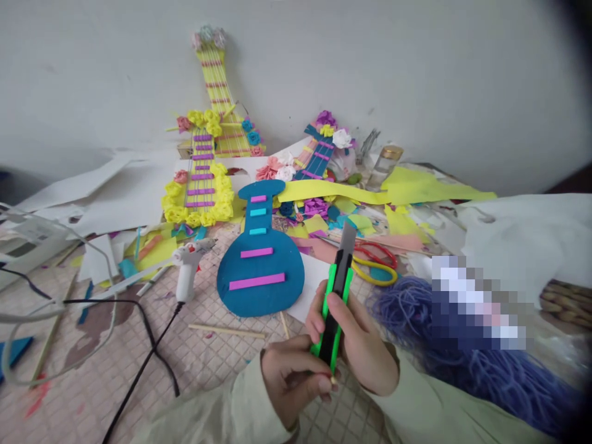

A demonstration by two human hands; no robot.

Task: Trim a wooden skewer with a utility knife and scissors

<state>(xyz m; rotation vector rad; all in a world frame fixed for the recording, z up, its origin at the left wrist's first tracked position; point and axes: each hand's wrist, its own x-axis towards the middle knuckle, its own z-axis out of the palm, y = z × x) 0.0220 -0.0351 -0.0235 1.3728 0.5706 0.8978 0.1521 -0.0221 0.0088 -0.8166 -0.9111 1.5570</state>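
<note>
The green-and-black cutter knife [341,277] is near the person, to the right of the blue guitar-shaped cutout [259,269]. Its long axis goes upward and away, leaning slightly right, with the blade [348,237] at the far end. The right hand [365,351] is clamped on the handle (the thumb lies upon it). The left hand [289,373] curls at the lower end; what it pinches, one cannot tell.

We wear long sleeves of plain, pale greyish-green cloth, the left sleeve [222,407] and the right sleeve [430,404] alike, loose and softly creased. Each ends in a roomy cuff, shadowed dark at its opening; our left hand [295,375] and right hand [367,351] are bare.
</note>
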